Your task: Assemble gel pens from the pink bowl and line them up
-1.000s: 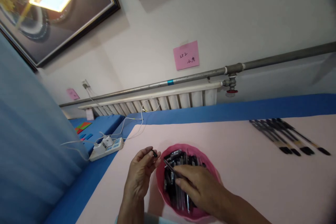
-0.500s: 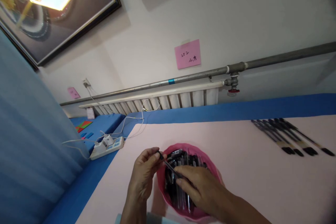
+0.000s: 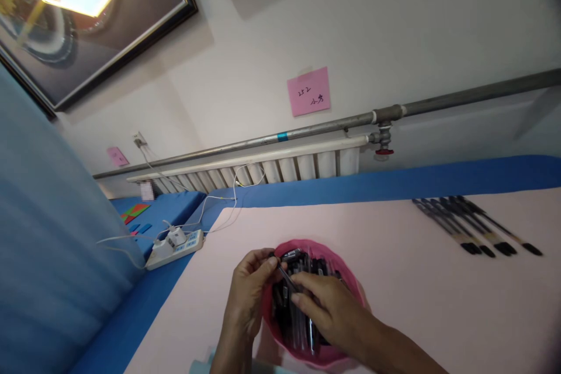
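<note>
Above a pink basket (image 3: 322,360), both my hands are closed on one slim dark pen (image 3: 287,276). Its upper left end sits between the thumb and fingers of my left hand (image 3: 249,287). My right hand (image 3: 329,307) pinches the lower end, and the fingers cover that tip. The basket holds a heap of black and clear pen parts (image 3: 300,327), some looking like see-through barrels and black caps. My right hand and forearm hide part of the heap.
Several dark-tipped brushes (image 3: 480,228) lie side by side on the pink table cover (image 3: 372,234). A power strip (image 3: 175,250) with white plugs and cords stands at the left, near a blue curtain (image 3: 56,234). Something light blue (image 3: 201,367) lies at the front edge.
My hands have come slightly closer together, and less of the pen shows between them. The whole view has shifted a little; the basket and brushes appear slightly further left.
</note>
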Demonstrator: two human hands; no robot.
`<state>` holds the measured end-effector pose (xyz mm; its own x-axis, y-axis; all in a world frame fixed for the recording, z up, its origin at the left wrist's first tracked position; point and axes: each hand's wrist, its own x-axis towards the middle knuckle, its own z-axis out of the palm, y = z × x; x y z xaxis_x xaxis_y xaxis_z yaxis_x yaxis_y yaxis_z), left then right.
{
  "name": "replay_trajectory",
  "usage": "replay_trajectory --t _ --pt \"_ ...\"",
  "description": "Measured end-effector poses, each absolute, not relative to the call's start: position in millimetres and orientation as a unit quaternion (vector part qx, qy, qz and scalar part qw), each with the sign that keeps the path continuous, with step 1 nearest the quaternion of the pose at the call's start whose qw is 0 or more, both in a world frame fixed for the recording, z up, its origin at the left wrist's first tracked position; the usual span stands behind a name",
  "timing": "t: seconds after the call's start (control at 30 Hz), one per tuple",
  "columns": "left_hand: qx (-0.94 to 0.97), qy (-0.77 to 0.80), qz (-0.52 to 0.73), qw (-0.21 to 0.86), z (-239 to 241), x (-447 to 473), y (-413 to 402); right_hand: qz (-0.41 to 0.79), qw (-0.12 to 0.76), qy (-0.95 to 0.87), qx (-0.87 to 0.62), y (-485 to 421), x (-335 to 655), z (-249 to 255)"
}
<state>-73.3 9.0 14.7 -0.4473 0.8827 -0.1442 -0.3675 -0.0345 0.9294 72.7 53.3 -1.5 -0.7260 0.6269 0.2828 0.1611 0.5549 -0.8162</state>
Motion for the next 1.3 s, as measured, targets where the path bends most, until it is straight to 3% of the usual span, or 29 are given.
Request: replay_trajectory --t 0.5,1.1,1.3 --pt "0.262 0.477 0.656 0.523 1 -63 14 0.511 0.268 -0.771 -0.269 59 74 -10" --pt "0.254 0.444 0.661 0.549 11 -56 11 0.535 0.316 -0.743 -0.249 63 73 0" --pt "0.245 0.484 0.677 0.497 21 -65 8 0.555 0.302 -0.735 -0.245 62 73 1"
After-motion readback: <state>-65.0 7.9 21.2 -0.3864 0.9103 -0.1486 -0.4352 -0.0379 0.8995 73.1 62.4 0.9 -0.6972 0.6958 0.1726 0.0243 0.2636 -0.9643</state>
